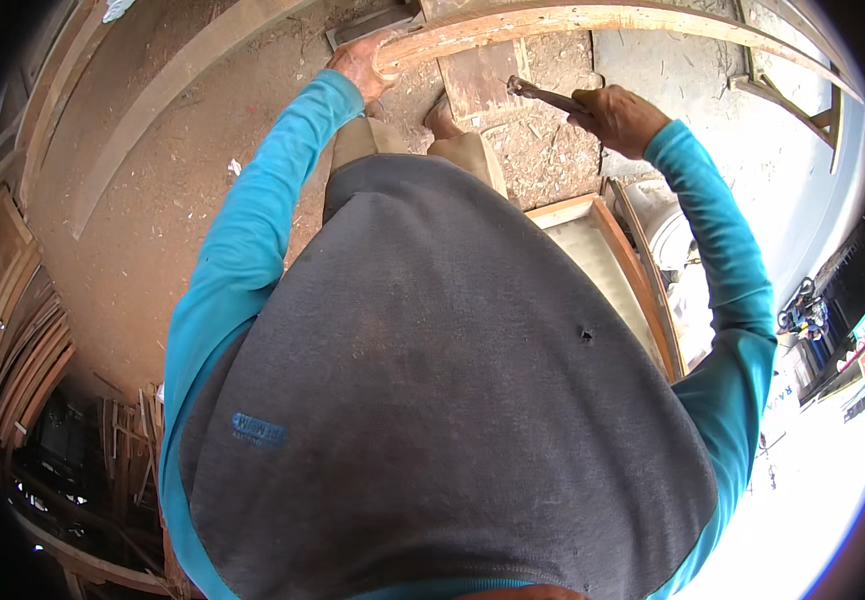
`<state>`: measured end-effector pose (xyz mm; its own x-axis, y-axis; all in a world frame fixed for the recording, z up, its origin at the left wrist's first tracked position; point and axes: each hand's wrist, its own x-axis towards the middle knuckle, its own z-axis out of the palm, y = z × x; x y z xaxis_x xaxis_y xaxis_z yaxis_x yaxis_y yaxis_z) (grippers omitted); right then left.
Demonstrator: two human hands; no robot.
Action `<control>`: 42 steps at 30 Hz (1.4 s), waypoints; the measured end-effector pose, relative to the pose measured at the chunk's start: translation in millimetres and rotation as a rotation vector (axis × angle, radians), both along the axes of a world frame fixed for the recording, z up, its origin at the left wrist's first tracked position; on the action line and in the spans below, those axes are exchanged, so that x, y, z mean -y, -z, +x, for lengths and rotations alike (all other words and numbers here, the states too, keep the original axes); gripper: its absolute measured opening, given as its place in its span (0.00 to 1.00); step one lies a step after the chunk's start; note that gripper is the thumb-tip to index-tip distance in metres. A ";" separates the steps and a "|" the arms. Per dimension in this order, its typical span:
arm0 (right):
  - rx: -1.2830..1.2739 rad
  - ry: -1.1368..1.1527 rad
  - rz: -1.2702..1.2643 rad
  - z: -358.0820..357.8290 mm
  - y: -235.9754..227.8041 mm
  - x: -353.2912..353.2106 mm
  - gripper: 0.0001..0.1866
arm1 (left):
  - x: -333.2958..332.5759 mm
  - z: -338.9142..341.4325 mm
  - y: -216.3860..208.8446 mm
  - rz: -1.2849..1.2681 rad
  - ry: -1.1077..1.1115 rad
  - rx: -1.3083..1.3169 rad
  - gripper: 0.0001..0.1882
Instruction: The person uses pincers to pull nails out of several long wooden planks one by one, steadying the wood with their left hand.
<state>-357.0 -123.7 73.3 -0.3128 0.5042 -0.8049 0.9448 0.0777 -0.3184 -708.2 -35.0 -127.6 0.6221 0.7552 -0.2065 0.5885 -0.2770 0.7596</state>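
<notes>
My left hand is closed around the near-left end of a long pale wooden plank, which runs to the right across the top of the view. Small dark spots dot the plank's face. To the right, below the plank, my right hand grips a hand tool. Its dark, narrow shaft points left toward a small worn metal head; the exact kind of tool cannot be made out. The tool's head is apart from the plank.
A flat wooden board lies on the dirt floor by my feet. A wooden-framed panel and a whitish bucket stand at my right. Stacked wooden pieces line the left side. Another long board crosses the upper left.
</notes>
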 end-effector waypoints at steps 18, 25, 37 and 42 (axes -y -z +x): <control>-0.331 1.313 0.379 -122.3 41.6 190.1 0.18 | 28.5 57.1 -75.9 0.614 0.341 -0.220 0.47; -0.991 1.667 -0.030 -69.9 19.4 120.3 0.19 | -22.5 47.6 -82.2 0.143 0.151 -0.498 0.39; -0.848 1.568 -0.160 -117.5 16.4 117.7 0.32 | 30.4 38.6 -59.5 0.334 0.061 -0.199 0.36; -0.770 1.568 -0.128 -127.5 26.0 113.4 0.30 | 33.6 39.7 -57.6 0.399 0.064 -0.215 0.36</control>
<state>-484.5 -237.0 47.2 0.0686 0.6273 -0.7757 -0.2608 -0.7392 -0.6209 -668.5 -68.7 -70.0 0.6450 0.7632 -0.0373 0.6932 -0.5639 0.4488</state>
